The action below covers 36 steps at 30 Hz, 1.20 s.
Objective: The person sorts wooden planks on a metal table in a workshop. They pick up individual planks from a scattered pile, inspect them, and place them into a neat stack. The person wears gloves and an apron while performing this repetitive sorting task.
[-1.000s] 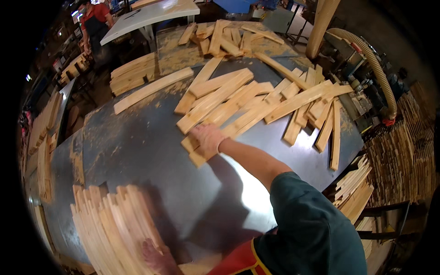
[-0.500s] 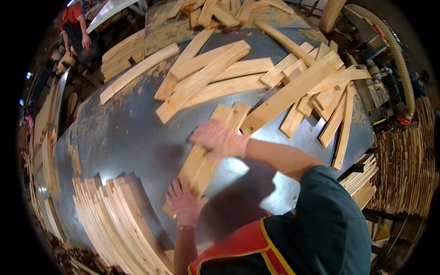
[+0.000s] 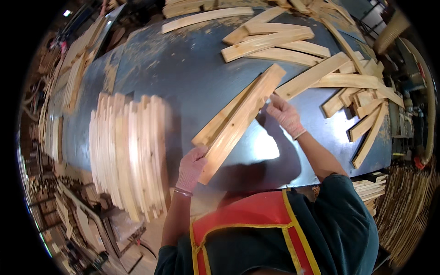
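A pale wooden board [image 3: 243,126] slants across in front of me, raised at least partly off the dark metal table. My left hand [image 3: 191,168], in a pinkish work glove, is closed on its near end. On the board's right edge, toward the far end, the gloved fingers of my right hand [image 3: 285,115] grip it; part of that grip is hidden. Beneath and left of it, a second wooden board [image 3: 220,121] rests on the table, partly covered by the first.
A dense row of wooden slats [image 3: 126,151] stands at the left near edge of the table [image 3: 178,78]. Loose boards [image 3: 270,41] lie crossed at the far side, and a heap of short pieces [image 3: 362,101] sits at the right. Stacked timber [image 3: 403,206] fills the right background.
My view has turned to the left. My right hand has gone from lying across the boards to holding the upper one's right edge. That board now sits apart from the one under it.
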### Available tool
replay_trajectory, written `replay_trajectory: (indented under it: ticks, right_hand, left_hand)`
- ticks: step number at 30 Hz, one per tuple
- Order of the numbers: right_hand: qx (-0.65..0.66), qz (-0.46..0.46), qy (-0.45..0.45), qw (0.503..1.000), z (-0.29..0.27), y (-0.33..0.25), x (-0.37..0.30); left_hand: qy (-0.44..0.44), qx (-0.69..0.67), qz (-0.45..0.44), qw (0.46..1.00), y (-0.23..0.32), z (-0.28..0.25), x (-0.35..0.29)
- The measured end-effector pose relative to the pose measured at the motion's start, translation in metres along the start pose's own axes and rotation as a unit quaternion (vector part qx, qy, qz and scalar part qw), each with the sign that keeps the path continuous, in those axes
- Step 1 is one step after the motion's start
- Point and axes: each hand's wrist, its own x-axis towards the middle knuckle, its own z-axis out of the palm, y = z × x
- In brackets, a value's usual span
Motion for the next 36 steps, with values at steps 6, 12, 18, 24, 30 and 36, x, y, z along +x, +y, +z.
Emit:
replay_trajectory:
  ticks: [6, 12, 18, 24, 30, 36]
  right_hand:
    - [-0.495, -0.183, -0.131, 0.839, 0.132, -0.031, -0.053]
    - [-0.647, -0.285, -0.290, 0.645, 0.196, -0.039, 0.027]
    - [-0.348, -0.544, -0.152, 0.748, 0.204, -0.023, -0.051]
    - [-0.145, -0.151, 0.458, 0.864, 0.031, -0.019, 0.051]
    - [0.484, 0.055, 0.378, 0.787, -0.098, 0.032, 0.173]
    - [0.357, 0.062, 0.234, 0.902, -0.027, 0.004, 0.079]
  left_hand:
    - [0.241, 0.284, -0.011, 0.928, -0.063, -0.065, -0.102]
    - [0.285, 0.616, 0.045, 0.733, -0.149, -0.108, -0.131]
    - [0.293, 0.575, 0.006, 0.764, -0.113, -0.085, -0.102]
    - [0.087, 0.497, 0.039, 0.862, -0.037, 0.000, -0.046]
    - [0.060, 0.521, -0.022, 0.851, -0.031, 0.048, -0.006]
    - [0.014, -0.007, -0.100, 0.995, -0.058, -0.002, -0.016]
